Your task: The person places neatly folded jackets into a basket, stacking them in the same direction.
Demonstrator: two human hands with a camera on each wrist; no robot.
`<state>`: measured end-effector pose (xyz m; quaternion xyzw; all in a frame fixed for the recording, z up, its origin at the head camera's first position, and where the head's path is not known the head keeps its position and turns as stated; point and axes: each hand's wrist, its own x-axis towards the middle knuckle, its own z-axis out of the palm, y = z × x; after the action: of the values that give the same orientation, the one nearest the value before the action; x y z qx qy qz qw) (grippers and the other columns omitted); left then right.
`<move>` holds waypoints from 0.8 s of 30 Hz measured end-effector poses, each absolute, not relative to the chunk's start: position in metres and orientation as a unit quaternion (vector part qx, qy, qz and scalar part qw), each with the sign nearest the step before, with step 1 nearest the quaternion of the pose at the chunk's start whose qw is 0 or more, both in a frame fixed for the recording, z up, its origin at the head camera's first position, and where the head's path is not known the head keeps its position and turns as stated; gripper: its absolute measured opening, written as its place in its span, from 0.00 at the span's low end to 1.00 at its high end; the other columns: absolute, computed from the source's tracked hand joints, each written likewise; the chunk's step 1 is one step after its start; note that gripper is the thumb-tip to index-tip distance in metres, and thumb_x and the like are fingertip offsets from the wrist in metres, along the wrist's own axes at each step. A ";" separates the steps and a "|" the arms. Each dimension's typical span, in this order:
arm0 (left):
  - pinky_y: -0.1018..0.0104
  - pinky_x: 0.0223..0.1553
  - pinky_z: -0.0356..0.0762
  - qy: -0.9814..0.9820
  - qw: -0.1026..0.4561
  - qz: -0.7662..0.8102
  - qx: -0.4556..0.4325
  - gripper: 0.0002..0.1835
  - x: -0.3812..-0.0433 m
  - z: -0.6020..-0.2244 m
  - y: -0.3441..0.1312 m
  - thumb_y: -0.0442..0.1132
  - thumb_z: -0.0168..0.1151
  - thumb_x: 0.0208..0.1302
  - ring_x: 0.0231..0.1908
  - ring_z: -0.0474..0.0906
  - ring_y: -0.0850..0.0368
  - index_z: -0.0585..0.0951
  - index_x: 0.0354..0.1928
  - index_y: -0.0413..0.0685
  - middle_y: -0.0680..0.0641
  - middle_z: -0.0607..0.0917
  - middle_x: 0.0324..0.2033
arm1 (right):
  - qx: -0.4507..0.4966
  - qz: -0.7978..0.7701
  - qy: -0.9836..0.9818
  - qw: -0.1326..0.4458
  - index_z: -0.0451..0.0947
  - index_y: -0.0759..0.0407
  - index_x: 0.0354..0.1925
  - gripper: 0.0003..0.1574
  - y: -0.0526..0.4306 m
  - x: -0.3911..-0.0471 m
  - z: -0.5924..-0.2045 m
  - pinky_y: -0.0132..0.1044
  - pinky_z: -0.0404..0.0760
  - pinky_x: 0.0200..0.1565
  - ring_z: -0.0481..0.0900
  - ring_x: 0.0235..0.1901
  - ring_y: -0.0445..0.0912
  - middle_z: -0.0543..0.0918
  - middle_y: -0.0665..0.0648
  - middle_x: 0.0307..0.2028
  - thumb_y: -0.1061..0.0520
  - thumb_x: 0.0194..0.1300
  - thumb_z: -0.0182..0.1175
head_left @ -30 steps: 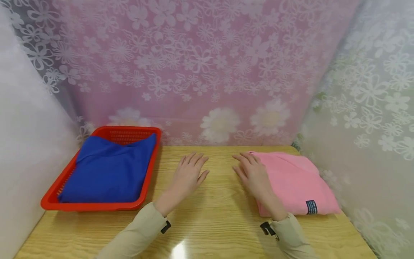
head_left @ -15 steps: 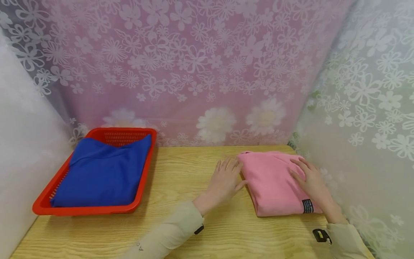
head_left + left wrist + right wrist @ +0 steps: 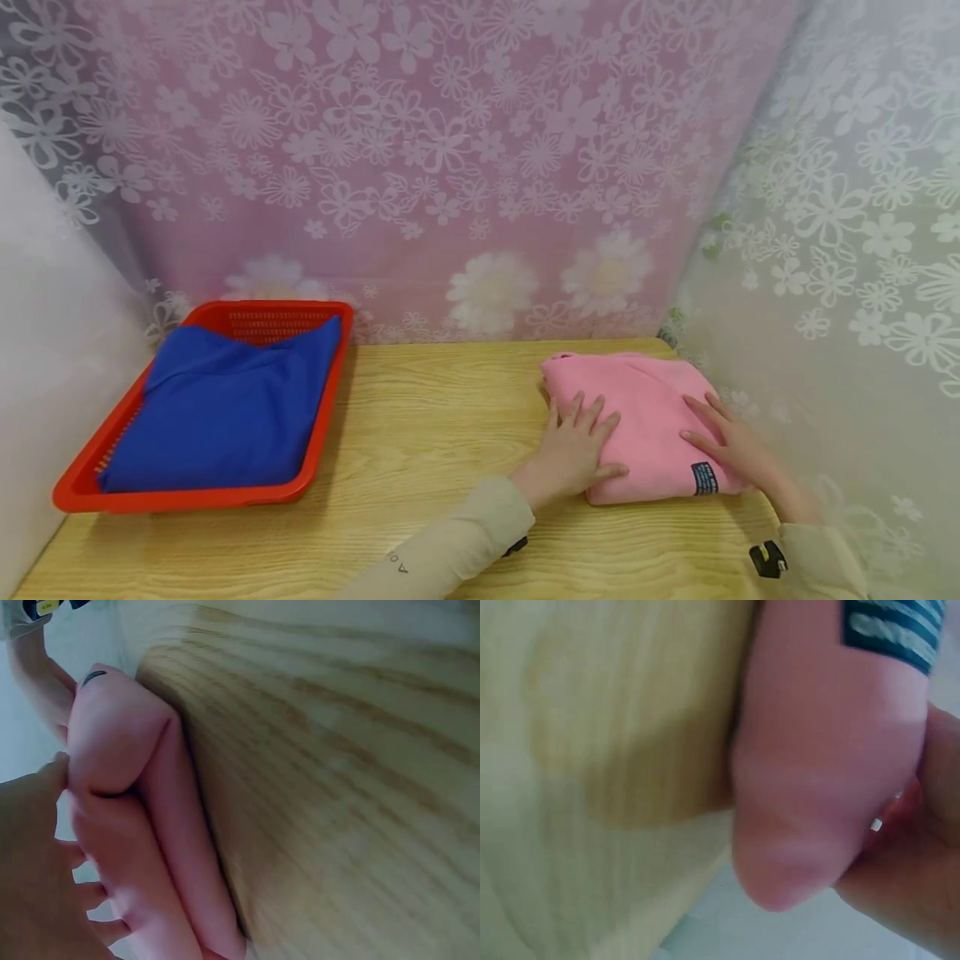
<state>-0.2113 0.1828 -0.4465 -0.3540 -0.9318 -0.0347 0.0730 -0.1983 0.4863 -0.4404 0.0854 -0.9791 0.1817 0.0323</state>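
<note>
A folded pink garment (image 3: 637,417) with a dark label near its front right corner lies on the right side of the table. My left hand (image 3: 573,450) rests on its left part, fingers spread and straight. On the right edge lies my right hand (image 3: 735,446), its fingers extended over the cloth. In the left wrist view the thick folded layers of the pink garment (image 3: 124,802) show, with the left hand's fingertips touching its top. The right wrist view shows the label and a rounded end of the garment (image 3: 810,772), with the right hand (image 3: 922,847) against its side.
A red plastic basket (image 3: 318,429) stands at the left of the wooden table (image 3: 435,433), holding a folded blue garment (image 3: 225,408). Flowered curtains (image 3: 420,167) hang behind the table and along both sides.
Both hands have moved right; the left now lies on the pink garment's left part, the right on its right edge. The garment's right side was drawn in slightly. The view has shifted a little right.
</note>
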 end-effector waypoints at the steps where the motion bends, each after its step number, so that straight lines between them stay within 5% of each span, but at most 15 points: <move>1: 0.41 0.64 0.47 -0.934 0.067 -0.034 -0.349 0.41 -0.211 -0.448 0.184 0.75 0.28 0.56 0.71 0.40 0.49 0.46 0.71 0.69 0.53 0.46 0.72 | 0.090 0.182 -0.978 0.040 0.54 0.55 0.70 0.43 0.485 -0.199 -0.443 0.71 0.56 0.50 0.53 0.59 0.77 0.49 0.74 0.67 0.43 0.62 0.57; 13: 0.37 0.64 0.41 -0.938 0.043 -0.042 -0.340 0.41 -0.211 -0.449 0.185 0.75 0.31 0.57 0.71 0.40 0.48 0.46 0.71 0.70 0.53 0.48 0.71 | 0.076 0.200 -0.976 0.038 0.53 0.56 0.70 0.43 0.478 -0.195 -0.451 0.71 0.55 0.51 0.53 0.59 0.75 0.52 0.74 0.66 0.43 0.63 0.56; 24: 0.37 0.62 0.48 -0.934 0.066 -0.032 -0.348 0.42 -0.209 -0.451 0.167 0.75 0.31 0.57 0.70 0.44 0.47 0.48 0.71 0.67 0.51 0.50 0.71 | 0.083 0.162 -0.982 0.058 0.58 0.57 0.68 0.41 0.457 -0.192 -0.447 0.68 0.59 0.50 0.59 0.57 0.74 0.60 0.74 0.63 0.42 0.63 0.56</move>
<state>-0.2089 0.1670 -0.4512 -0.3483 -0.9345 -0.0321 0.0661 -0.1920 0.4575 -0.4471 0.0835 -0.9816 0.1619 0.0578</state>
